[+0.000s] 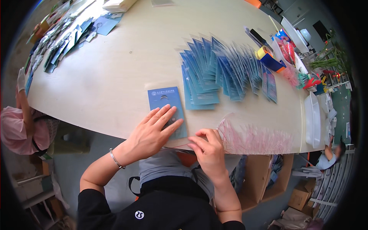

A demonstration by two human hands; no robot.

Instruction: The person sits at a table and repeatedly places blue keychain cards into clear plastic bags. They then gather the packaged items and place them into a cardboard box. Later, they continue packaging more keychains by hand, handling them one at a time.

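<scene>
A blue card in a clear plastic sleeve [161, 98] lies at the table's front edge, with a ring-like shape in its upper part. My left hand [151, 132] rests flat over its lower half, fingers stretched out, covering much of it. Just right of the card, my right hand [209, 147] is closed in a pinch on a thin red strip [177, 147], which runs left along the table edge to the card's lower end. Beyond my right hand, many similar thin pinkish-red strips [260, 138] hang in a row along the table's front edge.
Fanned rows of sleeved blue cards [207, 71] lie ahead to the right. A tape dispenser [270, 60] and white tray [312, 120] stand further right. More loose cards [71, 40] are heaped far left, near another person [25, 126]. Cardboard boxes [251, 182] sit below the table.
</scene>
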